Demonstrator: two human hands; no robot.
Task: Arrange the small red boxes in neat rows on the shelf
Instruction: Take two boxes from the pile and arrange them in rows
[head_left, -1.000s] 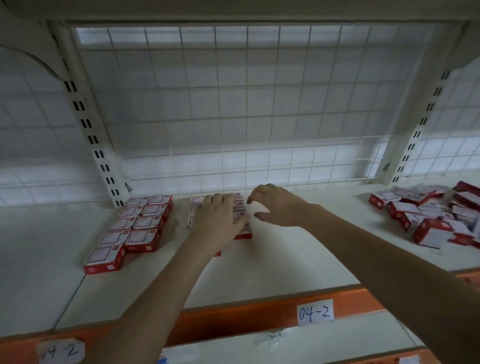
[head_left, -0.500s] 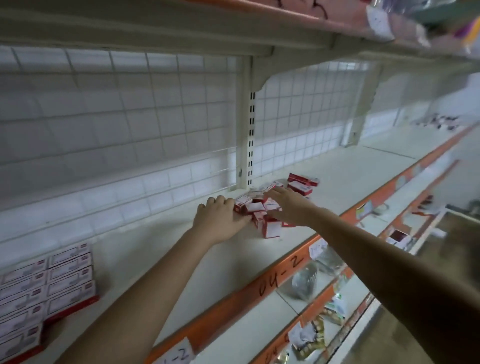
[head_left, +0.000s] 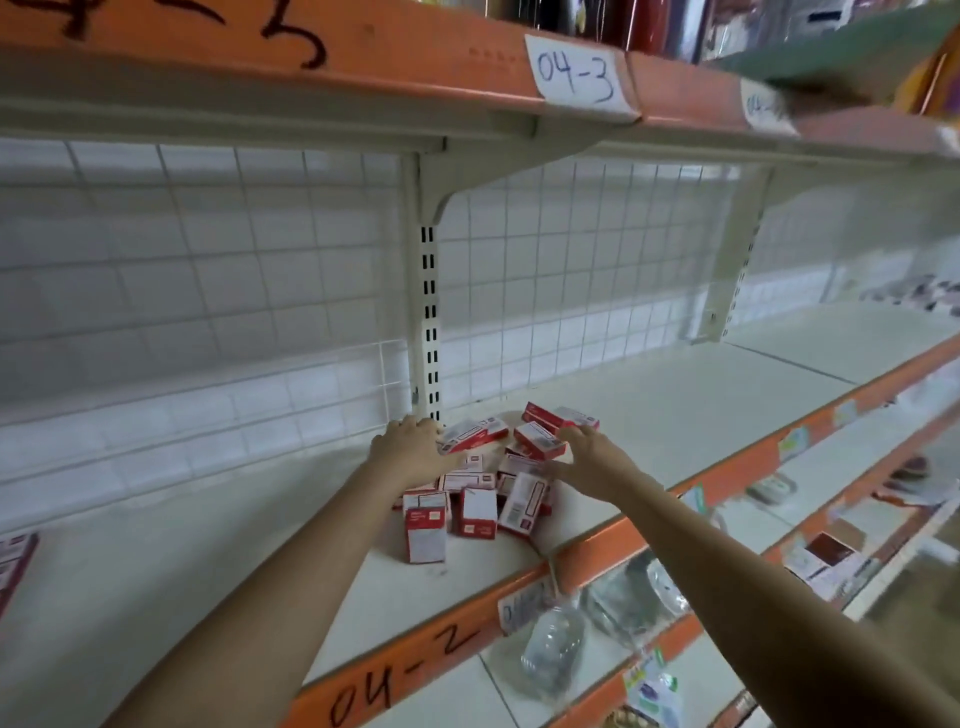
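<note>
White store shelving fills the frame, with a wire grid at the back and orange front rails marked by hand.

Both arms reach in from the bottom of the frame to a loose pile of boxes (head_left: 480, 478) at centre. The left hand (head_left: 410, 453) lies palm down on the left side of the pile, fingers fairly straight, touching a tilted box; it grips nothing that can be seen. The right hand (head_left: 592, 457) is spread at the right side of the pile, fingers extended against the boxes, also without a visible grip.

The pile sits on the shelf (head_left: 649, 405) just in front of the slotted upright (head_left: 429, 322). Some boxes lie flat, some lean, and three stand on end at the near edge. A few neatly laid boxes (head_left: 13, 564) show at the far left edge of the frame.

To do this step well, the hands should probably cup the pile from both sides and draw it together gently, since the upright boxes near the rail (head_left: 467, 623) look likely to topple or slide off.

Lower shelves at lower right hold clear packets (head_left: 561, 639) and other goods, too blurred to name. A label (head_left: 574, 70) at the top reads 04-3.
</note>
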